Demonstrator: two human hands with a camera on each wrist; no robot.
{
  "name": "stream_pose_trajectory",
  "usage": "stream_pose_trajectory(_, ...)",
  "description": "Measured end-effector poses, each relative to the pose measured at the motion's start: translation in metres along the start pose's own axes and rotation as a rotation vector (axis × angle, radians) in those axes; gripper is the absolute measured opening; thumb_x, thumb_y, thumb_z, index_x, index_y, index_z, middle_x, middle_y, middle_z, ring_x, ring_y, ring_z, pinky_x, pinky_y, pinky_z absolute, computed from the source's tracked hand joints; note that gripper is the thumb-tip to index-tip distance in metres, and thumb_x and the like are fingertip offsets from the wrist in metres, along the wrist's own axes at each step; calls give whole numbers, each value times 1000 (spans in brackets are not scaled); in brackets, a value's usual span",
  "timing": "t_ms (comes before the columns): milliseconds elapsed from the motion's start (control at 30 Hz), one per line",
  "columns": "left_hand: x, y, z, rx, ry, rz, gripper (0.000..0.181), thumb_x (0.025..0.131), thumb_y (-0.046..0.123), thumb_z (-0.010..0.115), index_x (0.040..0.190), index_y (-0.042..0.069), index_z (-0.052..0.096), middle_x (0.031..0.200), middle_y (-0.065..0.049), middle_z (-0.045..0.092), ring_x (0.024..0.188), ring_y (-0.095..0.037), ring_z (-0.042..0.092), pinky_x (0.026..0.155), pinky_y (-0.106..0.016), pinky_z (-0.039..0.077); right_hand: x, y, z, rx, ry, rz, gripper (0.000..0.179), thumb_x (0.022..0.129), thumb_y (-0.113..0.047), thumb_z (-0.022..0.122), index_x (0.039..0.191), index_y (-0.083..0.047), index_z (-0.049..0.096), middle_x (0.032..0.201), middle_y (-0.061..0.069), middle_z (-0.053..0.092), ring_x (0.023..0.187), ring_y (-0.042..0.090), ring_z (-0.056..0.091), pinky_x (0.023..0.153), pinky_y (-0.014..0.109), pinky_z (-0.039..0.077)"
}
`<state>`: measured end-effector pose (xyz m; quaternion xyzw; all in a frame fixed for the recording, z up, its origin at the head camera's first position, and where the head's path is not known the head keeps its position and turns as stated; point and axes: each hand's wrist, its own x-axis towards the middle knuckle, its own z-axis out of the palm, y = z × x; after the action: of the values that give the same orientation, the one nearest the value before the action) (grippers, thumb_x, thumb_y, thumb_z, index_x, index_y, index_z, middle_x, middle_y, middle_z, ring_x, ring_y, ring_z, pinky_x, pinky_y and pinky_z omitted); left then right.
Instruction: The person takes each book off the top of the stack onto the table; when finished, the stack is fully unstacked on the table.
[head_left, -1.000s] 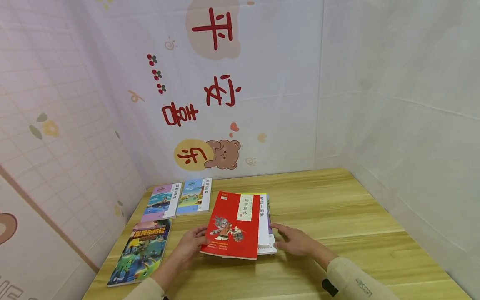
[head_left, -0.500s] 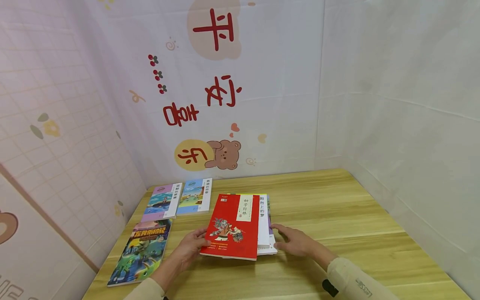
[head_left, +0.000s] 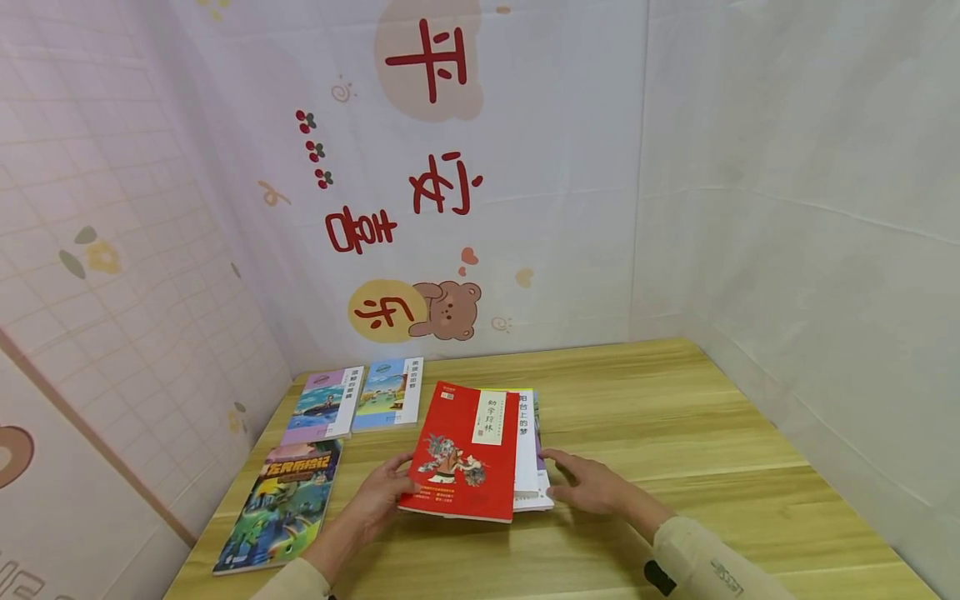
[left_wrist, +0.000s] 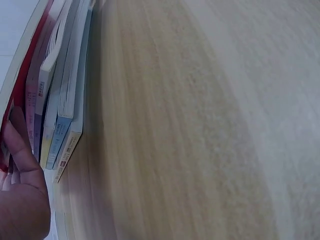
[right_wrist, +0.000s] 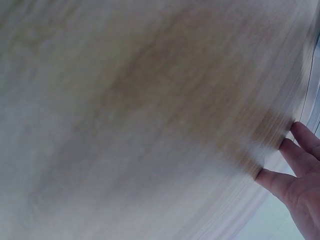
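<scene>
In the head view a red paperback book (head_left: 457,454) lies tilted over a stack of several books, whose white cover strip (head_left: 527,450) shows at its right. My left hand (head_left: 386,492) grips the red book at its lower left edge. The left wrist view shows the left hand's thumb (left_wrist: 22,150) against the red book, with the stacked books' spines (left_wrist: 60,135) beside it and a gap below the red one. My right hand (head_left: 588,482) is at the stack's right side, its fingers extended; in the right wrist view the fingertips (right_wrist: 262,175) touch the table close to the books.
A purple-edged book (head_left: 322,406) and a light blue book (head_left: 390,393) lie at the table's back left. Nearer me is a colourful comic-style book (head_left: 281,504). Wood-grain table surface (head_left: 675,433) extends to the right, with white cloth walls (head_left: 562,208) around.
The red book's far edge has dipped a little and risen again, and its near edge has shifted slightly towards me. My right hand has stayed in place.
</scene>
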<state>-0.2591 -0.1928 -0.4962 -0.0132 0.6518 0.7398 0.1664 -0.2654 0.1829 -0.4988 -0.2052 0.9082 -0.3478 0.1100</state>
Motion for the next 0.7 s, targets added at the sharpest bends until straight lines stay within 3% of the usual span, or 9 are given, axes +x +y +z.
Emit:
stream_pose_trajectory(300,-7,6,-7,-20,93,21,70,89,0,58,152,5,28,139,-23,51,103,-29,64,87,-44,56,0,0,0,3,-3,5,63,94,-40,66,149,-20,44,141,23,52,129,42,49,104,63,36)
stream_pose_trajectory(700,-16,12,-29,-72,107,55,74,88,-2,54,154,6,21,117,-12,64,94,-24,68,80,-37,58,0,0,0,13,-11,4,64,94,-40,65,150,-19,42,142,24,50,131,43,48,105,65,35)
